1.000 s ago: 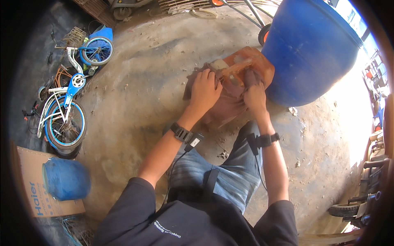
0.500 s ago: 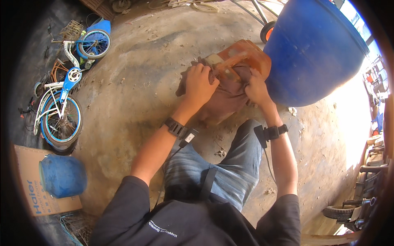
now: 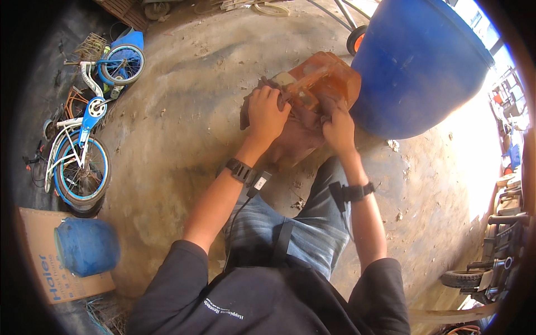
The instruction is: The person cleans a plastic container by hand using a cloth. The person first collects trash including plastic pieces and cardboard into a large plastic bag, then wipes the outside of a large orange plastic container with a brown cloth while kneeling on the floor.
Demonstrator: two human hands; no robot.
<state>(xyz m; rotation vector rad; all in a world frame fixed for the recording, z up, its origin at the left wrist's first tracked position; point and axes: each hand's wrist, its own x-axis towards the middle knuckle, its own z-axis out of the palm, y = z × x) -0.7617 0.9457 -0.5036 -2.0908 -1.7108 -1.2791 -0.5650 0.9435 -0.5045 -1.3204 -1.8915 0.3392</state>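
Note:
In front of me on the floor is an orange-brown translucent plastic jug (image 3: 340, 75) with a moulded handle and a pale cap-like part near my left hand. A dull brown cloth (image 3: 296, 137) drapes over its near side. My left hand (image 3: 267, 113) is closed on a bunched part of this cloth beside the pale part. Closer to the blue drum, my right hand (image 3: 338, 131) pinches another fold of the cloth against the jug. The cloth hides much of the jug's near side, and some fingertips are tucked out of sight.
A large blue drum (image 3: 419, 72) stands right beside the jug. Leftward, a white and blue bicycle (image 3: 89, 120) leans by the dark wall, with a small blue drum (image 3: 88, 245) on cardboard (image 3: 42, 251) below it. A wheel (image 3: 462, 278) and metal parts line the right edge.
My right hand has shifted slightly down and left, drawing the cloth with it and baring more of the jug. My left hand keeps its grip. The view has moved a little.

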